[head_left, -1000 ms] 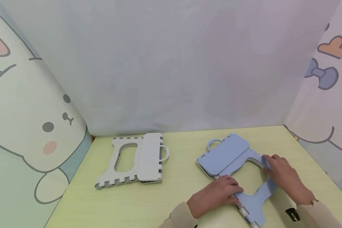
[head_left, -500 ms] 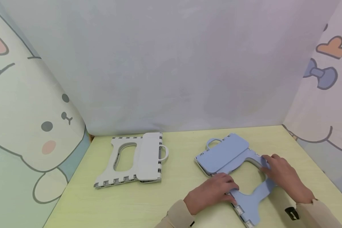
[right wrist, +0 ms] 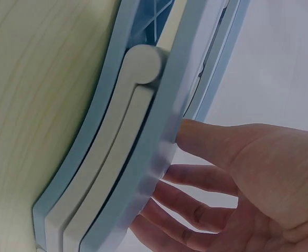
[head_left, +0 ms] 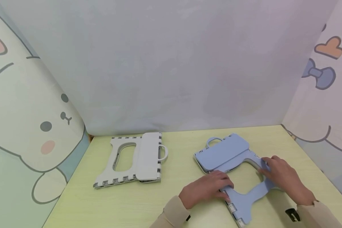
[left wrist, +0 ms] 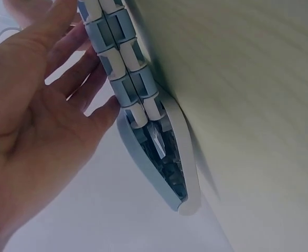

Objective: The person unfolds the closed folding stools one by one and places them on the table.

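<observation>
A blue folding stool point(head_left: 223, 153) lies folded flat at an angle on the right of the table, its small loop handle point(head_left: 212, 139) toward the back. My left hand point(head_left: 206, 187) holds its left edge; in the left wrist view the fingertips point(left wrist: 110, 109) meet the blue-and-white hinge row point(left wrist: 125, 50). My right hand point(head_left: 283, 177) grips the right side of the leg frame, close to the large opening. In the right wrist view, thumb and fingers point(right wrist: 198, 137) touch the blue outer panel point(right wrist: 143, 173), with paler parts folded behind it. The hands cover parts of both edges.
A white folding stool point(head_left: 149, 158), also folded flat, lies on the left of the pale yellow table point(head_left: 125, 205), its loop handle pointing right. A plain pale sheet point(head_left: 185, 69) closes off the back. Cartoon-printed panels point(head_left: 25, 120) stand at both sides.
The near end of the blue stool has swung to the left, turning it slightly on the table. My left hand has moved left and a little away from me with it. The right hand barely shifted.
</observation>
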A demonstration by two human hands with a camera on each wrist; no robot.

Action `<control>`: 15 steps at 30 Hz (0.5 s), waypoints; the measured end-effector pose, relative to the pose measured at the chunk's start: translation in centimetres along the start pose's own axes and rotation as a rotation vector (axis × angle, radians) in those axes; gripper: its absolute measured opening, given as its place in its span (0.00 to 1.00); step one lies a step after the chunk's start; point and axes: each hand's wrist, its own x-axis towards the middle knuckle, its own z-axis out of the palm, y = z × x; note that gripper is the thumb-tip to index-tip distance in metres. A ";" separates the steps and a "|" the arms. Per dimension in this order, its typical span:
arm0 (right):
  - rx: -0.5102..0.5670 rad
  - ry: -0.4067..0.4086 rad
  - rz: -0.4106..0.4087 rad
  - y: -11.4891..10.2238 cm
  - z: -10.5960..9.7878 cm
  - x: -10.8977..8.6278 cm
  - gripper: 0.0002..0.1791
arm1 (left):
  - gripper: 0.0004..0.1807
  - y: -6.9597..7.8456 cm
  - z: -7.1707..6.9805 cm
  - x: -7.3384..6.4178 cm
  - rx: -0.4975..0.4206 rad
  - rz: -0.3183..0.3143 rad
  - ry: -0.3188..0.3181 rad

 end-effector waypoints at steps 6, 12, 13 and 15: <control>-0.011 -0.045 0.033 -0.1 -0.1 -0.1 0.29 | 0.21 -0.4 -0.2 -0.1 -0.021 -0.016 -0.014; -0.011 -0.062 0.038 -0.4 -0.1 -0.4 0.30 | 0.20 -0.8 -0.2 -0.4 -0.056 -0.039 -0.011; -0.010 -0.063 0.037 -0.3 -0.1 -0.5 0.30 | 0.19 -0.8 -0.2 -0.4 -0.059 -0.041 -0.008; -0.014 -0.058 0.036 -0.4 -0.1 -0.5 0.29 | 0.18 -1.0 -0.2 -0.5 -0.070 -0.046 -0.002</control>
